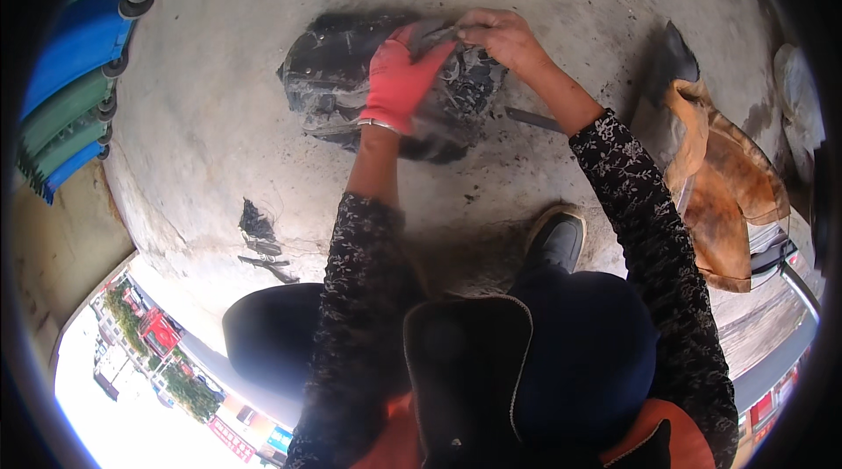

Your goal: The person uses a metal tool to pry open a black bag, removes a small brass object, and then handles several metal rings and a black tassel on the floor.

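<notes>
A dusty, dark bag-like bundle [331,61] lies on the concrete in front of me, its right side torn or crumpled into dark shreds. My left hand [401,83], in a red glove with grey fingertips, reaches over its middle, with the thumb stretched toward the right and the fingers closed on a dark edge of the bundle. Bare, my right hand [498,36] meets it at the bundle's far right edge, fingers pinched together. What sits between those fingertips is too small and blurred to name. A flat dark strip [533,120] lies just below my right wrist.
Wheeled blue and green bins [74,48] line the far left. Dark scraps [259,228] lie on the floor at left. A stained brown cloth or leather piece [724,188] hangs at right beside a dark pointed object [671,61]. My shoe [558,241] stands near the bundle.
</notes>
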`<act>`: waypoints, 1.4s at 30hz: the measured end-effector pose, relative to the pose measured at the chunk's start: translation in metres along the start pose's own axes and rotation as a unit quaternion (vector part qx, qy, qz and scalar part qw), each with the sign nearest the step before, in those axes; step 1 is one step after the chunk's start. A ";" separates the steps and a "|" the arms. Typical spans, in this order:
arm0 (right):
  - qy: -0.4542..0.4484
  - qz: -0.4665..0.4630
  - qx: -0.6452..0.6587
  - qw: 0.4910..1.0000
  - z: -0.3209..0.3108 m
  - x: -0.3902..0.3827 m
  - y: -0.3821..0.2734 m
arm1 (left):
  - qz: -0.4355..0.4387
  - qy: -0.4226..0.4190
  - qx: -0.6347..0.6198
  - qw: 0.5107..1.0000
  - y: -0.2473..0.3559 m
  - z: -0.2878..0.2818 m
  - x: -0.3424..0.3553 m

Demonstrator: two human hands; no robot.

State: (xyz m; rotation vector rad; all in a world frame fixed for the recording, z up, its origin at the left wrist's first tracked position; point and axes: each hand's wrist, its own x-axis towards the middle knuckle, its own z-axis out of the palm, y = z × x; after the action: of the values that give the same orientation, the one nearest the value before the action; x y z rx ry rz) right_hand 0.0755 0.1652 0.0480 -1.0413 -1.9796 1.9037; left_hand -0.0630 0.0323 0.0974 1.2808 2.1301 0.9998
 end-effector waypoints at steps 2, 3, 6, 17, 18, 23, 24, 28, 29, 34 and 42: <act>-0.022 -0.012 -0.021 0.999 0.002 -0.007 -0.016 | -0.065 0.021 -0.048 0.996 0.000 -0.005 -0.009; -0.027 -0.011 -0.017 0.999 -0.001 -0.008 -0.016 | -0.126 0.027 -0.078 0.989 0.004 -0.005 -0.011; -0.037 -0.011 -0.033 0.999 -0.008 -0.009 -0.015 | -0.101 0.026 -0.007 0.994 0.013 0.002 -0.012; -0.010 -0.120 -0.360 0.925 -0.053 -0.121 0.003 | -0.049 0.078 0.093 0.991 -0.035 0.019 -0.008; -0.008 -0.136 -0.405 0.904 -0.052 -0.137 0.022 | -0.053 0.079 0.088 0.992 -0.037 0.022 -0.008; 0.022 -0.069 -0.416 0.906 -0.050 -0.155 0.061 | -0.061 0.048 0.060 0.995 -0.019 0.021 -0.006; 0.024 -0.059 -0.400 0.914 -0.050 -0.151 0.060 | -0.055 0.044 0.052 0.996 -0.018 0.020 -0.008; 0.029 -0.035 -0.368 0.929 -0.044 -0.155 0.054 | -0.050 0.032 0.063 0.996 -0.009 0.013 -0.012; 0.033 -0.042 -0.363 0.930 -0.043 -0.154 0.058 | -0.054 0.028 0.077 0.995 -0.006 0.011 -0.013; -0.029 0.059 -0.141 0.988 -0.054 -0.156 0.056 | -0.039 0.034 0.042 0.998 -0.007 0.014 -0.012; -0.109 0.179 0.216 0.954 -0.062 -0.140 -0.011 | -0.022 0.072 0.050 0.996 -0.020 0.021 -0.013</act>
State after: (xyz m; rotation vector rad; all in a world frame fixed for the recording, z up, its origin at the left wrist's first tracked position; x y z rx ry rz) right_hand 0.2110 0.1306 0.1118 -1.1534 -1.4233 2.5896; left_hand -0.0537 0.0220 0.0692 1.2358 2.3337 1.0077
